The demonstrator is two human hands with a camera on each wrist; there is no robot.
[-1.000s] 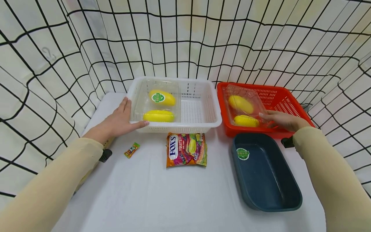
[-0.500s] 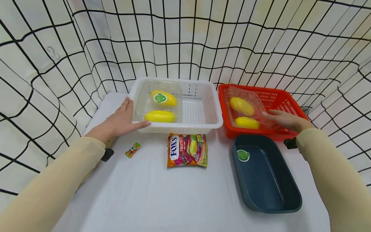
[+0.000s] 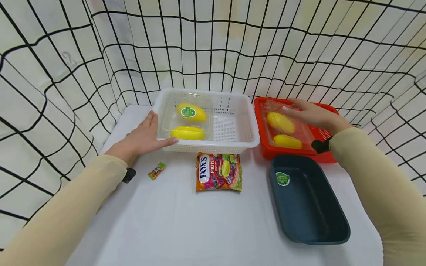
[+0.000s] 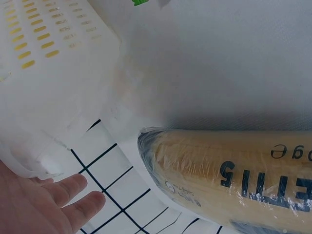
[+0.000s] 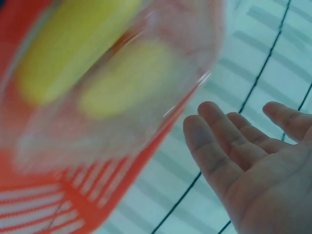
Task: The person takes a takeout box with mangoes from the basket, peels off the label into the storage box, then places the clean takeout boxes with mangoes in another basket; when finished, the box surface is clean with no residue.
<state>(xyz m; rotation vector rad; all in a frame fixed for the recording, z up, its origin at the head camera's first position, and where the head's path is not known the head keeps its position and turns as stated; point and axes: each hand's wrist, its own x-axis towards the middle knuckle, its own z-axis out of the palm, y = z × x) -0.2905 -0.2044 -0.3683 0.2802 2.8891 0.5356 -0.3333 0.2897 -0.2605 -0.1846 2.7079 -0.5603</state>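
A white basket (image 3: 236, 123) holds a clear plastic box (image 3: 169, 120) with a yellow mango-like fruit (image 3: 196, 113), green-stickered, and another yellow fruit (image 3: 187, 133) under it. My left hand (image 3: 141, 138) rests on this basket's left rim, fingers straight. To the right, a red basket (image 3: 269, 152) holds a second clear box (image 5: 161, 92) with two yellow fruits (image 3: 280, 122). Above that basket's far part is my right hand (image 3: 313, 113), fingers extended. In the right wrist view it holds nothing and appears apart from the box.
A FOX'S candy bag (image 3: 218, 172) lies before the white basket, a small wrapped candy (image 3: 156, 171) left of it. A dark blue tray (image 3: 307, 195) stands at front right. A pasta pack (image 4: 219, 170) lies beneath my left arm. Black netting (image 3: 213, 51) surrounds the table.
My right hand has lifted from the near right side of the box in the red basket and moved toward the basket's back. The left hand stays on the white basket's rim.
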